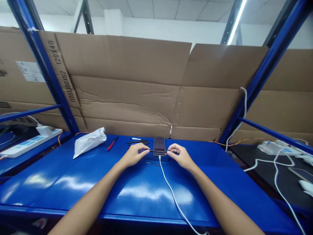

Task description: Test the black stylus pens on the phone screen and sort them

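Observation:
A slim black pen [157, 151] is held level between both hands, just above the blue table. My left hand [133, 155] pinches its left end with thumb and fingertips. At the opposite end, my right hand [180, 156] has a similar pinch grip. Behind the pen is a phone [159, 143] with a white cable [168, 186] plugged into its near end. A thin dark stick, perhaps a pen refill [153, 164], lies below the hands, close to the cable. Several dark pens [139, 142] and a white one [137, 139] lie beyond my left hand.
To the left lie a red pen [112, 144] and a white plastic bag [89, 142]. Cardboard [127, 85] walls the back of the blue table [80, 186]. Blue posts [52, 78] rise at both sides. Power strips [31, 143] and cables sit on neighbouring surfaces.

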The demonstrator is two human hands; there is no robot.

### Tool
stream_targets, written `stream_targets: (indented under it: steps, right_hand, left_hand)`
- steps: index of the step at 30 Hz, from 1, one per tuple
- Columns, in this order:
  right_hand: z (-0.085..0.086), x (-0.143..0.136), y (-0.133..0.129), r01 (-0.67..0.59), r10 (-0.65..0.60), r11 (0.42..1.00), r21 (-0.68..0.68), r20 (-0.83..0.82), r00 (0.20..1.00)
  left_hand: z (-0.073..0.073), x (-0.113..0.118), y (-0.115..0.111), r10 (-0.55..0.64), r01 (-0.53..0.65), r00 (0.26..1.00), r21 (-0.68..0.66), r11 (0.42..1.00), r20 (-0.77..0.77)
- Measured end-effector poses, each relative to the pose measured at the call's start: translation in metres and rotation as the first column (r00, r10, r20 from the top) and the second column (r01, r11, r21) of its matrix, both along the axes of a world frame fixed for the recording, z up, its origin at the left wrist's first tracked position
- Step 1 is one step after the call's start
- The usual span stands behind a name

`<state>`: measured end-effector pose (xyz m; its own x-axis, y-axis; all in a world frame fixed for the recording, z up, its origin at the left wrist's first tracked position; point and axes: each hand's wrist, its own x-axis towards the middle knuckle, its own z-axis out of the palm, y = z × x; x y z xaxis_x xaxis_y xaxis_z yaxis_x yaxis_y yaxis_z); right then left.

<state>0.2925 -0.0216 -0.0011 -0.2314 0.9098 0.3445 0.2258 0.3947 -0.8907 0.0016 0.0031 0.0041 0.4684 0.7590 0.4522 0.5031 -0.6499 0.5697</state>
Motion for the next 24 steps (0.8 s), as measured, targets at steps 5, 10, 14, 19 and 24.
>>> stream_targets:
  steps: [5,10,14,19,24]
  right_hand:
    - [0.004,-0.003,-0.006,-0.079,0.079,0.997,-0.009,0.067,0.995]
    - [0.0,-0.015,-0.012,-0.026,0.01,0.997,0.078,0.195,0.981]
    - [-0.006,-0.025,-0.014,-0.007,-0.021,0.994,0.112,0.243,0.97]
    - [-0.009,-0.03,-0.012,0.047,-0.082,0.988,0.146,0.246,0.966]
    - [-0.009,-0.036,-0.014,0.147,-0.285,0.935,0.322,0.438,0.853]
  left_hand:
    - [0.001,0.001,-0.001,0.007,-0.007,1.0,0.002,1.0,0.016]
    - [0.001,0.007,-0.006,-0.091,0.09,0.995,-0.01,0.996,-0.034]
    - [0.0,0.013,-0.011,-0.173,0.172,0.984,-0.039,0.984,-0.039]
    - [-0.001,0.013,-0.009,-0.178,0.176,0.983,-0.052,0.983,-0.049]
    - [-0.003,0.007,0.001,0.033,-0.031,0.997,-0.023,0.999,0.076]
